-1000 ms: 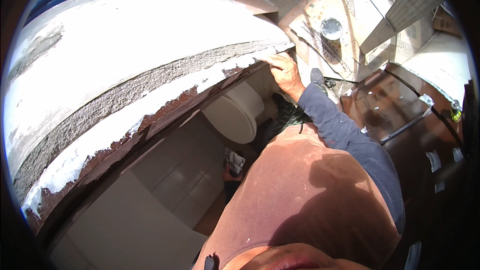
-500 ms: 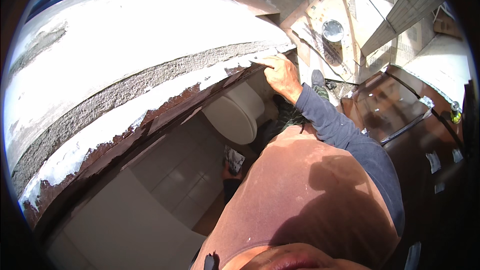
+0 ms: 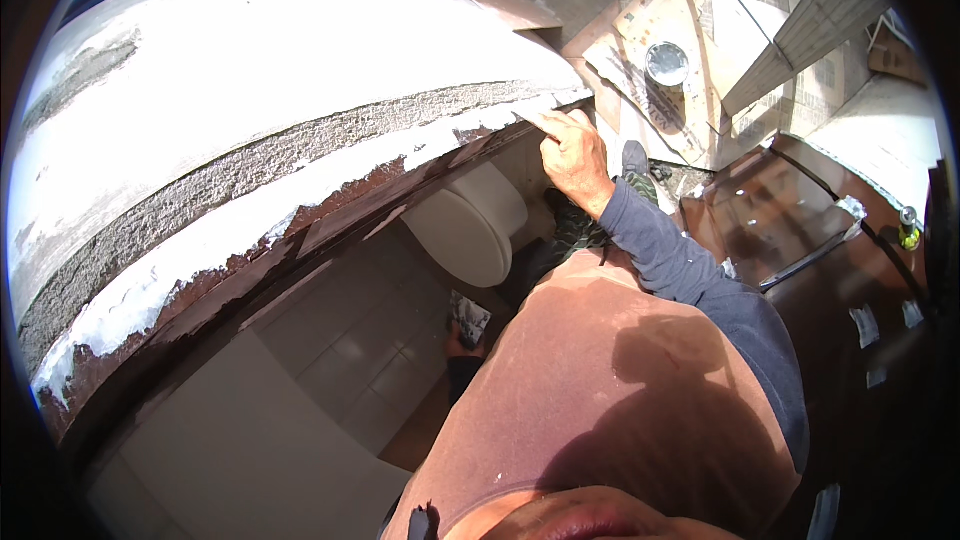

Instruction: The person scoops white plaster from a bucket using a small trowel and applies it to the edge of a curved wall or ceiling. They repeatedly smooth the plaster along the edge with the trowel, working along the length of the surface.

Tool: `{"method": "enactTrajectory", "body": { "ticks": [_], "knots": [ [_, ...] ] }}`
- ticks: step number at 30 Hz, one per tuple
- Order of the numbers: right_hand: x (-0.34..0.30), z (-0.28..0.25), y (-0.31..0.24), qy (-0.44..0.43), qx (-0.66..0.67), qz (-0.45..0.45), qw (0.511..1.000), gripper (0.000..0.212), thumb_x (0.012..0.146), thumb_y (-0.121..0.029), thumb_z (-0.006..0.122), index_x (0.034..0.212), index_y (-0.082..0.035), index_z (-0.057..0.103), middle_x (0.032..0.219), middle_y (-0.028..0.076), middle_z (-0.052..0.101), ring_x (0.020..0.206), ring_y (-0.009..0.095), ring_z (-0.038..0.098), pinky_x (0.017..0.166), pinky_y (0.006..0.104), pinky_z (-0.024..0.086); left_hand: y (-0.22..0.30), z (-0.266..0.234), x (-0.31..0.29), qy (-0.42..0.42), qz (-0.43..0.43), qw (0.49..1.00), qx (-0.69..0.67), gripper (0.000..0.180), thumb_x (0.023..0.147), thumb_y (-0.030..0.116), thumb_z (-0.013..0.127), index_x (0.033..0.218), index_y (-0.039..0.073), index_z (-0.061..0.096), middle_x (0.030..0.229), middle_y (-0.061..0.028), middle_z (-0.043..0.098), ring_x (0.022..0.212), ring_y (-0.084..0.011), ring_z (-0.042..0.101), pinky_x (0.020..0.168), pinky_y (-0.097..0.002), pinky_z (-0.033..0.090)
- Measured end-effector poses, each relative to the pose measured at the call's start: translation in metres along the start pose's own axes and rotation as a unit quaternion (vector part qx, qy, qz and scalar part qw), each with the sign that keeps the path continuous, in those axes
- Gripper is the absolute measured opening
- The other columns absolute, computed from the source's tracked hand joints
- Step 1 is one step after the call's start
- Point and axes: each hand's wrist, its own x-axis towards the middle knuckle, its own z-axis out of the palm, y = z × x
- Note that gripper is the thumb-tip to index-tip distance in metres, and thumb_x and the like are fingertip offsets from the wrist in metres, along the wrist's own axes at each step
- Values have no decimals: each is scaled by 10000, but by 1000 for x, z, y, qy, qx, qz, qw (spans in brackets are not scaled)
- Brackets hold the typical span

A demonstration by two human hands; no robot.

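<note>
My right hand [image 3: 577,162] is at the far end of a long wall edge. Its index finger stretches along a band of white filler paste [image 3: 240,252], while the other fingers curl in; whatever they may hold is hidden. The paste lies unevenly between a strip of rough grey plaster [image 3: 250,165] and a dark brown frame [image 3: 300,240]. Lower down, in shade by my side, my left hand [image 3: 463,342] grips a small flat plate [image 3: 471,317] smeared with whitish paste. Its handle, if any, does not show.
A white toilet [image 3: 462,235] stands on the tiled floor below the frame. Beyond my feet, an open round tub [image 3: 667,63] sits on cardboard [image 3: 640,25]. A grey plank [image 3: 790,45] leans at the far right, near a glossy brown panel [image 3: 770,200] with tape bits.
My right hand has shifted slightly right and toward me, its finger still at the paste edge. The left hand and its plate look about the same.
</note>
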Motion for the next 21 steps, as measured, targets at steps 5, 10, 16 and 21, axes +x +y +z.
{"method": "enactTrajectory", "body": {
  "ticks": [5,10,16,21],
  "knots": [
    [14,8,1,-63,62,-24,996,424,767,-22,535,1129,-55,754,1138,167,724,1091,342,635,1006,380,490,-1,-8,3,-26,-45,999,8,344,996,300,611,1286,117,624,1276,-58,678,1173,-269,634,990,-491,494],
    [-1,-6,13,-42,132,-31,990,429,767,-36,558,1151,-68,749,1115,157,730,1052,300,650,961,372,510,6,-21,15,-26,-55,998,24,341,986,290,628,1277,112,628,1277,-55,678,1176,-275,631,985,-500,493],
    [-18,-10,66,-47,110,158,980,454,800,-22,545,1222,-35,710,1101,134,731,882,191,669,801,288,519,10,-24,22,-14,-24,999,26,337,977,272,643,1273,109,631,1264,-51,685,1186,-277,628,991,-497,491],
    [-23,3,85,-8,120,93,988,415,816,-55,550,1187,-79,734,1165,133,725,1033,293,645,946,362,507,7,-22,14,-37,-3,999,19,333,968,263,653,1264,111,635,1251,-45,692,1178,-278,634,988,-499,494]
  ]
}}
